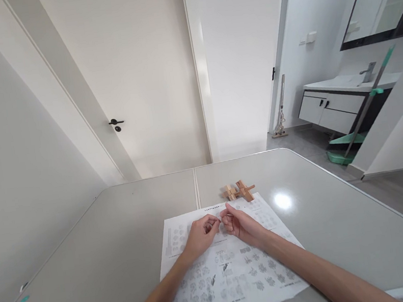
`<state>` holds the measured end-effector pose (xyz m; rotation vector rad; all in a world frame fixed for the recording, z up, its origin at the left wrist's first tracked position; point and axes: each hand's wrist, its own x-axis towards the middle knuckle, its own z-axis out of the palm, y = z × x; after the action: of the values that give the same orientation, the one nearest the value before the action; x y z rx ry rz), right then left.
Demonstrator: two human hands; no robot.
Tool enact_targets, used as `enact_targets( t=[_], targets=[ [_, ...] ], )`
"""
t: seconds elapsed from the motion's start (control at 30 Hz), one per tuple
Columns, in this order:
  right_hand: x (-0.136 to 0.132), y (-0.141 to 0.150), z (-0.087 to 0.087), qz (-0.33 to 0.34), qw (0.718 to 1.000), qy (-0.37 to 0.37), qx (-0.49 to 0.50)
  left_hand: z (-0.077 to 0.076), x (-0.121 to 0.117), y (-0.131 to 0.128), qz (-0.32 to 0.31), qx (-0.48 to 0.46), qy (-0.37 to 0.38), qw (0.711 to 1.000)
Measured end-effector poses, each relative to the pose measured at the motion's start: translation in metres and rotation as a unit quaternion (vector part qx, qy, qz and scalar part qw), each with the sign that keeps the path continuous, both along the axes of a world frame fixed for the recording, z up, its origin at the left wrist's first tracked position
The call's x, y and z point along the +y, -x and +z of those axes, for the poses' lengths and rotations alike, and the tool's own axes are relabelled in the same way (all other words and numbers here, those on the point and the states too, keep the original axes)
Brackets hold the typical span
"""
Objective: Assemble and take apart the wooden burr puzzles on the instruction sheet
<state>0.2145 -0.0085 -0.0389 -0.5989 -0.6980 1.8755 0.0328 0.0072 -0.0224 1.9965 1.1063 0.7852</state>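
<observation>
My left hand and my right hand rest side by side on a printed sheet of diagrams that lies on the grey table. Both hands have their fingers curled in, with the fingertips close together between them. I cannot make out anything held in them. Just beyond the sheet's far edge sit two small wooden interlocking puzzles, a short way past my right hand and untouched.
A seam splits the table down the middle. A white door with a black handle stands behind it. To the right, an open bathroom has a vanity, a mop and a green dustpan.
</observation>
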Motion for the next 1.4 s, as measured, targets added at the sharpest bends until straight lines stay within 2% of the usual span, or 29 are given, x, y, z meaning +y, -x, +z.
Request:
enact_targets(
  t=[0.23, 0.43, 0.57, 0.7, 0.8, 0.9, 0.97, 1.07, 1.2, 1.3, 1.4],
  targets=[
    [0.03, -0.021, -0.024, -0.142, 0.987, 0.052, 0.06, -0.004, 0.002, 0.002, 0.002, 0.007, 0.012, 1.0],
    [0.05, -0.039, -0.037, -0.17, 0.978, 0.049, 0.109, -0.005, 0.003, 0.003, 0.008, 0.017, 0.001, 1.0],
    [0.049, -0.038, -0.037, -0.204, 0.976, 0.024, 0.07, -0.004, 0.002, 0.003, 0.004, 0.015, 0.003, 1.0],
    [0.038, -0.031, -0.027, -0.264, 0.963, -0.027, -0.054, -0.003, 0.001, 0.003, 0.001, 0.011, 0.012, 1.0],
    [0.026, -0.021, -0.017, -0.253, 0.946, -0.11, -0.173, -0.003, 0.001, 0.004, 0.015, -0.009, 0.006, 1.0],
    [0.017, -0.01, -0.011, -0.192, 0.92, -0.204, -0.275, -0.005, 0.004, 0.006, 0.048, -0.045, -0.014, 0.998],
    [0.012, -0.003, -0.01, -0.152, 0.898, -0.251, -0.329, -0.007, 0.005, 0.009, 0.046, -0.085, -0.024, 0.995],
    [0.005, 0.003, -0.009, -0.123, 0.85, -0.302, -0.414, -0.013, 0.008, 0.011, -0.007, -0.166, -0.004, 0.986],
    [-0.005, 0.006, -0.004, -0.087, 0.785, -0.381, -0.48, -0.016, 0.009, 0.012, -0.083, -0.235, 0.088, 0.965],
    [-0.008, 0.007, 0.0, -0.062, 0.771, -0.413, -0.48, -0.016, 0.01, 0.014, -0.093, -0.243, 0.129, 0.957],
    [-0.005, 0.006, -0.001, -0.061, 0.794, -0.379, -0.47, -0.016, 0.012, 0.017, -0.067, -0.251, 0.119, 0.958]
  ],
)
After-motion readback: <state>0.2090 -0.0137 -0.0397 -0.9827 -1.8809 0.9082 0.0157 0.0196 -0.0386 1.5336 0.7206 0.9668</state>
